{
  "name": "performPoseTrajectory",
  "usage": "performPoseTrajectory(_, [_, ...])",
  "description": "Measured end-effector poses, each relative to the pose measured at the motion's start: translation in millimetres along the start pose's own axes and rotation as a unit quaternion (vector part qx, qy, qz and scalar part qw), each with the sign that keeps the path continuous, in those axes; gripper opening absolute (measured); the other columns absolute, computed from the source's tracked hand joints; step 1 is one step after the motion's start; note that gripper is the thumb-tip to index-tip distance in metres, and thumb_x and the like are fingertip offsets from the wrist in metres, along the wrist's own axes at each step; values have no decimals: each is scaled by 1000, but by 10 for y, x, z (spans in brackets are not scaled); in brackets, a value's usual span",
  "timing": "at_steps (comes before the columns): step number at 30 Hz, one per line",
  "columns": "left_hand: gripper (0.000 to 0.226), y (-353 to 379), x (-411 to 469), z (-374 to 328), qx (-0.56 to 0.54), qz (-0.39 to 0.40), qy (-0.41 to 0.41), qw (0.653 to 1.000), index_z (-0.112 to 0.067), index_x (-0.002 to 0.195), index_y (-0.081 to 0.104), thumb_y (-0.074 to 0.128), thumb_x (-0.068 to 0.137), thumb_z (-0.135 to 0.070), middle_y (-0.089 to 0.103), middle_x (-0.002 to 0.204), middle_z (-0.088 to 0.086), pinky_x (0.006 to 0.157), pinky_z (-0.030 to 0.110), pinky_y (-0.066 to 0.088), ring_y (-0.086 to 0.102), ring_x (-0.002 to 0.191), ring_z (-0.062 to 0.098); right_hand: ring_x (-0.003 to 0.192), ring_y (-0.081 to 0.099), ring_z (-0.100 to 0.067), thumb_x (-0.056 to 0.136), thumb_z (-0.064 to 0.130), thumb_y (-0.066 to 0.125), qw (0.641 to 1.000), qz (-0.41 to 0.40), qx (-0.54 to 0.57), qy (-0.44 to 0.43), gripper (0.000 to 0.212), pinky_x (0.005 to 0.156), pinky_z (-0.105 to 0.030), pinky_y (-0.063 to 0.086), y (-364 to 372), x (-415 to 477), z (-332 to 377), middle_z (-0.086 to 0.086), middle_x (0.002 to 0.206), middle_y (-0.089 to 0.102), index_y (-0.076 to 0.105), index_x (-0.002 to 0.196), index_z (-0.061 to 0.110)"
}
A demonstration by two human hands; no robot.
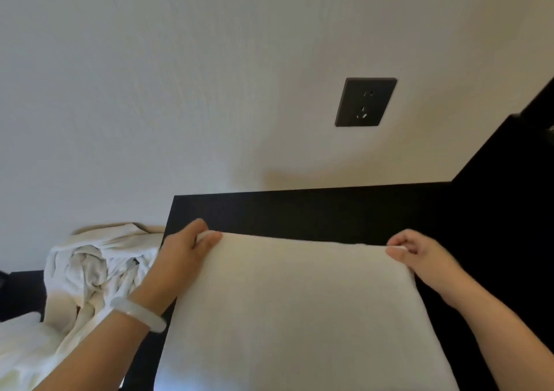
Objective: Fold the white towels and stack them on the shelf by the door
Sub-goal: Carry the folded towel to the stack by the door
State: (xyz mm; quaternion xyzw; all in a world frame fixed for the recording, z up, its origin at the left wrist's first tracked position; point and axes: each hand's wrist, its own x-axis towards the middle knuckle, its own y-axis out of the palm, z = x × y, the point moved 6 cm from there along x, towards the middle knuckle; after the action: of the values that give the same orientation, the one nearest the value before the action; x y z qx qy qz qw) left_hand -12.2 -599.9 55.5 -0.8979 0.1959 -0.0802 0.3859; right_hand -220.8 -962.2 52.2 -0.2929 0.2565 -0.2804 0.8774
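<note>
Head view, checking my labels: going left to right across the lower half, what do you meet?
In order: crumpled white towels → left hand → flat white towel → right hand. Each hand pinches a far corner of the flat white towel.

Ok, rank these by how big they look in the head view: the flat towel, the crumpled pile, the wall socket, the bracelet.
1. flat towel
2. crumpled pile
3. wall socket
4. bracelet
Flat towel and bracelet sit nearest the camera, enlarging them.

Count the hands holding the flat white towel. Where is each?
2. The left hand pinches the far left corner of the towel; the right hand pinches its far right corner. No other hand shows.
</note>
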Motion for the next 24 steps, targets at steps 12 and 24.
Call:
performPoseTrajectory(12, [34, 139, -2, -130, 238, -76, 1, 968, -14, 119, 54, 68, 88, -20, 53, 107, 9, 80, 36, 45, 53, 94, 26, 124, 41, -19, 94, 15, 58, 949, -135, -284, 14, 25, 102, -35, 41, 216, -148, 162, -2, 137, 42, 60, 117, 24])
performPoseTrajectory(24, [58, 1174, -603, -466, 333, 72, 167, 925, -32, 146, 45, 27, 96, -57, 43, 152, -3, 108, 61, 20, 38, 141, 30, 150, 21, -16, 99, 52, 9, 917, -61, -379, -111, 65, 120, -41, -4, 843, -499, 63, 5, 157, 36, 30, 154, 27])
